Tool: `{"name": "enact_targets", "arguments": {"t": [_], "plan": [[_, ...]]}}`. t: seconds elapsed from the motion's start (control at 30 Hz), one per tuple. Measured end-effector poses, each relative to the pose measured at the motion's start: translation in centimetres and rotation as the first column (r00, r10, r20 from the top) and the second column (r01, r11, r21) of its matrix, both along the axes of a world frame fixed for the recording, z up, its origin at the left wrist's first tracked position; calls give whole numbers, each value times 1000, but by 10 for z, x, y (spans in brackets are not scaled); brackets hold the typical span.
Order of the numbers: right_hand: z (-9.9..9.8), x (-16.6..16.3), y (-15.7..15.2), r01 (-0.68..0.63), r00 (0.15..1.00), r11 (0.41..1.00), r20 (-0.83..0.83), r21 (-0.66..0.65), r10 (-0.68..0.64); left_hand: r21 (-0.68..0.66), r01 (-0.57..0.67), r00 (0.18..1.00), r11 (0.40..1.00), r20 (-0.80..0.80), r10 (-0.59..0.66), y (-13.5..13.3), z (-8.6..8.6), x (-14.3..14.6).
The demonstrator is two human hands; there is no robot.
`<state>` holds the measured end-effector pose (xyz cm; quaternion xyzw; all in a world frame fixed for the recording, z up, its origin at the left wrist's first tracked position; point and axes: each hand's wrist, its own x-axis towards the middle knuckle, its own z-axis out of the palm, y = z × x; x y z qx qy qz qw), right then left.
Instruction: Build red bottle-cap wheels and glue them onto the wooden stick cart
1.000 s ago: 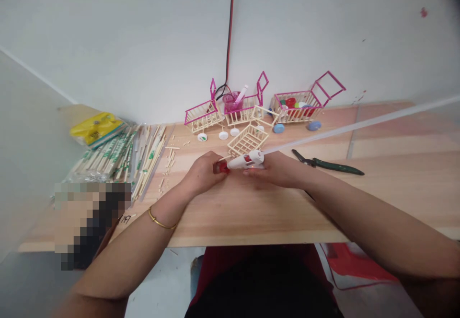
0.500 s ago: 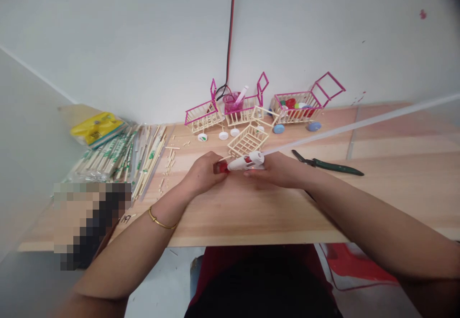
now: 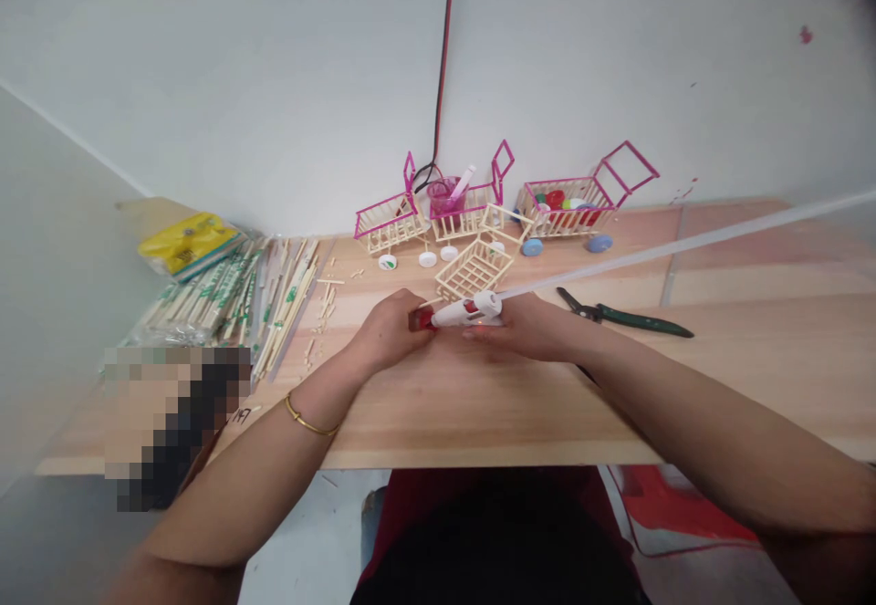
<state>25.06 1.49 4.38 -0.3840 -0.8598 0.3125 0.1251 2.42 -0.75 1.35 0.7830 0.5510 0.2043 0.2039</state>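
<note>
My right hand (image 3: 530, 327) is wrapped round a white hot glue gun (image 3: 455, 313), whose nozzle points left. From the gun's back a long translucent glue stick (image 3: 643, 254) runs up to the right. My left hand (image 3: 390, 331) is closed, pinching a small red piece (image 3: 425, 317) right at the nozzle; the fingers partly hide it, and I cannot tell its exact kind. Just behind the gun a plain stick-built cart (image 3: 475, 267) rests tilted, its lower end partly covered by the gun and my hands.
Behind stand finished-looking stick carts with purple trim: a left one (image 3: 390, 226), one holding a purple cup (image 3: 447, 199), and one with colourful caps (image 3: 565, 208). Green-handled pruning shears (image 3: 643, 320) lie right. Wrapped chopsticks (image 3: 198, 299), a yellow packet (image 3: 188, 245) and stick offcuts (image 3: 327, 299) lie left.
Both hands keep nearly the same pose, with the glue gun nozzle at the red piece. The whole view has shifted very slightly.
</note>
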Motion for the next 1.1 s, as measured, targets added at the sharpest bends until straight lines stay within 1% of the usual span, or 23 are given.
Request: {"name": "enact_targets", "arguments": {"t": [0.2,0.4,0.57,0.8,0.97,1.1], "plan": [[1,3,2,-15,1000,998,-13,-54,15,-16,-13,1000,1000,-14,13,0,1,0],[-2,6,5,35,999,999,10,24,-35,-2,1,1000,1000,-9,-1,0,0,0],[-2,3,3,47,999,999,11,8,-47,-2,2,1000,1000,-5,-2,0,0,1],[0,1,0,22,999,1000,25,-20,-21,-6,2,1000,1000,-6,-2,-1,0,0],[1,5,1,23,998,1000,57,5,-24,-10,-3,1000,1000,-7,3,0,0,1],[0,5,2,38,998,999,48,15,-38,5,3,1000,1000,-13,-3,0,-1,0]]}}
